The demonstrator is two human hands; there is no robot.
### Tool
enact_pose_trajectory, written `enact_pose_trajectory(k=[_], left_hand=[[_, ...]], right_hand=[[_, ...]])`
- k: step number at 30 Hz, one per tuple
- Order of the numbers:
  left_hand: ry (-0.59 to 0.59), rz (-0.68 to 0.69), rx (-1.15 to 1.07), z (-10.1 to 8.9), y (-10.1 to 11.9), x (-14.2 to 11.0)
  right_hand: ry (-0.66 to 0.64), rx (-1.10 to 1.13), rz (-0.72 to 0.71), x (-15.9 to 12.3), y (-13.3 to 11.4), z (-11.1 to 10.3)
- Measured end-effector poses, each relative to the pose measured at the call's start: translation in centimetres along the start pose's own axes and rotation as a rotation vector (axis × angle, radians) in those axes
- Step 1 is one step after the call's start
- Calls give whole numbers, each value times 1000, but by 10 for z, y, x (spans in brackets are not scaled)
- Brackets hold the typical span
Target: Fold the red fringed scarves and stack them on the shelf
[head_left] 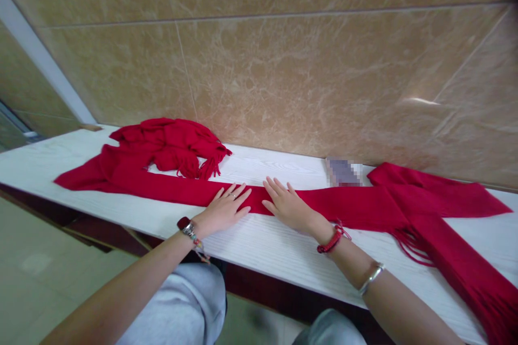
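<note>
A long red scarf (178, 188) stretches sideways across the white tabletop, folded into a narrow band. Flat on the middle of the band lies my left hand (227, 206), fingers spread. Just to its right, my right hand (285, 202) also rests on the cloth with its fingers out, a small gap between the two. Toward the right the red cloth bends and crosses, with a fringed end (477, 291) running to the near right corner. On the left the band leads to a bunched heap of red cloth (174, 140) with tassels; how they join is partly hidden by folds.
A brown marbled tile wall (283, 81) rises right behind the white table (259, 259). Against it, beyond the scarf, lies a small flat blurred-out item (343, 171). Dark shelf space shows below the table's front edge. A small brown piece (91, 127) sits at the far left corner.
</note>
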State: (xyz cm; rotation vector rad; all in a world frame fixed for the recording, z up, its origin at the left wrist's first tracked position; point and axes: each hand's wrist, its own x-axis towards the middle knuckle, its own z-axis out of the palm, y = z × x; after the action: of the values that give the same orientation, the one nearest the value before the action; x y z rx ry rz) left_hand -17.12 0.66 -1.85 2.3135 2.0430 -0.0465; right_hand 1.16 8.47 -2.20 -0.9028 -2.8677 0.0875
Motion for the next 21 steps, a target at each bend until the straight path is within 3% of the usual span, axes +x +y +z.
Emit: enact_pose_trajectory(k=[6,11,15,19,21], left_hand=[[-10,-19,-7,3,-7,0],[-58,-10,-37,2,-16,1],[-21,-14,-32,1,-14,-2],[57,-1,-48,-3,-1,-3],[101,102,-49,-5,9,1]], right_hand=[[-76,42,-98,3,-8,5],[-247,29,-13,-1,19,-5],[-356,38,17,-9,41,-26],[-265,60,-40,-21,47,-47],[-230,82,-88,-28,46,-50]])
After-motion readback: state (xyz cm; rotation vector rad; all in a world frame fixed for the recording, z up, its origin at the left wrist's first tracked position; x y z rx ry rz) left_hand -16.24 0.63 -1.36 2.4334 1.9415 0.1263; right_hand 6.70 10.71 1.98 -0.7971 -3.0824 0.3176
